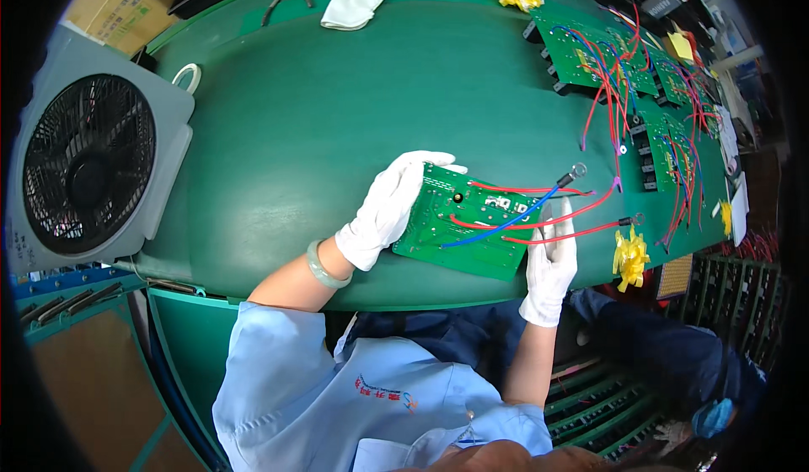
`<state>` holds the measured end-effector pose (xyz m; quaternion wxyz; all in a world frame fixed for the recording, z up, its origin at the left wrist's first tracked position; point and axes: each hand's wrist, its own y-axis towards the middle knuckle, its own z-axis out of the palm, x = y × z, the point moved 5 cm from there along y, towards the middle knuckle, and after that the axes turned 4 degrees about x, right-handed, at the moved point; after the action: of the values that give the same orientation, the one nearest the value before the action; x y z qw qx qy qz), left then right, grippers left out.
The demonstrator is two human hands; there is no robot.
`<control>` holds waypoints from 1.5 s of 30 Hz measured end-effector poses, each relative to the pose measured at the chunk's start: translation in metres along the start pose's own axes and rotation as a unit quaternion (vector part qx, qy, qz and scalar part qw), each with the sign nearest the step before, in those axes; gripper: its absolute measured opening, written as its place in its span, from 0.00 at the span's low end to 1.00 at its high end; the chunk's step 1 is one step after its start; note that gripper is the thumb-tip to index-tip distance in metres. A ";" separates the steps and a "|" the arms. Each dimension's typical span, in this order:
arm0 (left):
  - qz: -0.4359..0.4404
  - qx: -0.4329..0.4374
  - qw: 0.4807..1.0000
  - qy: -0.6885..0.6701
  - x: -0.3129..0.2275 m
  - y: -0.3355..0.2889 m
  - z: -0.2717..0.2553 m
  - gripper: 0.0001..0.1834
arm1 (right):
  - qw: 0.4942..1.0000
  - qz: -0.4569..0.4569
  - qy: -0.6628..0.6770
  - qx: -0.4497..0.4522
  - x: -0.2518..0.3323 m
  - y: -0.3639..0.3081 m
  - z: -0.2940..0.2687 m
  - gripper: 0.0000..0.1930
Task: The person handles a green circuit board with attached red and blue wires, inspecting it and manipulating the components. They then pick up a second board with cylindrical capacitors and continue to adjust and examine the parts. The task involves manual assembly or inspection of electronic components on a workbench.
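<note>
A green circuit board [468,260] is held level above the near edge of the table, between both gloved hands. My left hand [389,209], in a white glove, grips the board's left edge. On the opposite edge, my right hand [553,263], also gloved in white, has its fingers closed around the side. Several red wires [573,222] and a blue wire [516,220] rise from the board and trail to the right. The blue one ends in a metal ring terminal [578,170]. Parts of the fingers are hidden beneath the board.
More wired circuit boards [590,55] lie at the right on the green table [295,135]. A grey fan [93,168] stands at the left. Pliers [286,2] and a white mask [354,5] lie at the back. Yellow ties [630,258] hang near the right front edge.
</note>
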<state>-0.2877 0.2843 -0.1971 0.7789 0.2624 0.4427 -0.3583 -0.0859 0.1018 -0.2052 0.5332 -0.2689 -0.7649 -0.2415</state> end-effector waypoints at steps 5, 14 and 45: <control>0.014 0.009 1.000 -0.022 -0.002 -0.002 -0.001 0.30 | 0.999 -0.028 0.020 -0.034 -0.031 -0.012 -0.021 0.25; 0.009 -0.005 1.000 -0.025 -0.004 -0.001 0.000 0.26 | 0.936 -0.191 -0.296 0.007 0.092 -0.056 -0.001 0.21; 0.026 0.010 1.000 0.010 -0.004 -0.007 -0.001 0.18 | 0.892 -0.267 -0.348 0.109 0.115 -0.036 0.042 0.19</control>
<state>-0.2952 0.2820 -0.1944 0.7806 0.2857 0.4400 -0.3396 -0.1717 0.1202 -0.1121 0.1741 -0.0614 -0.9661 -0.1805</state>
